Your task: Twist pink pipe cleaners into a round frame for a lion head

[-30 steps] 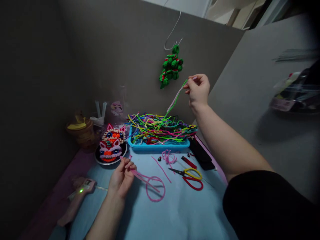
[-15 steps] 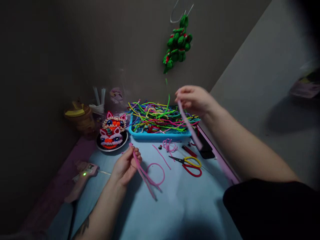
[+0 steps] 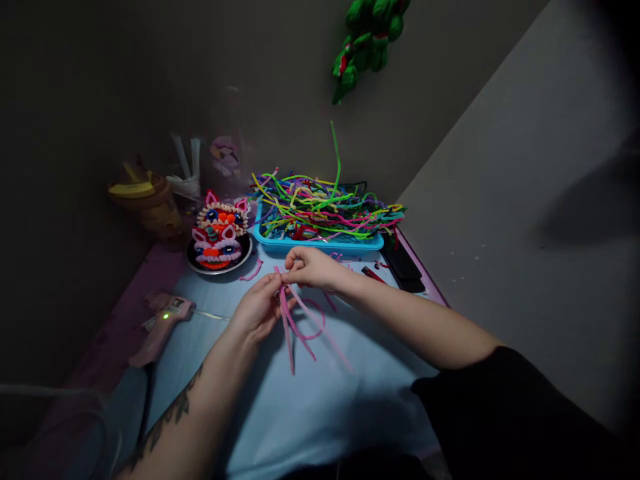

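My left hand (image 3: 260, 305) is closed around several pink pipe cleaners (image 3: 287, 331), whose long ends hang down over the blue table cover; one curves into a loop. Close beside it, my right hand (image 3: 311, 268) pinches a paler pink pipe cleaner (image 3: 326, 335) at its upper end, against the top of the bundle. The strand's lower part slants down to the right, blurred. Whether its tip touches the others cannot be made out behind the fingers. Just past my right hand stands a blue tray (image 3: 320, 246) heaped with many-coloured pipe cleaners (image 3: 325, 207).
On the left, a dark plate (image 3: 220, 271) bears two fuzzy animal-face figures (image 3: 215, 247). A pink glue gun (image 3: 167, 317) with a green light lies nearer. Behind are a brown pot (image 3: 155, 207) and a white cup (image 3: 189, 187). A black phone-like slab (image 3: 404, 267) lies right.
My right hand has come down and left to meet my left hand, bringing the paler pipe cleaner along. My right forearm now covers the scissors. The camera view has tilted downward.
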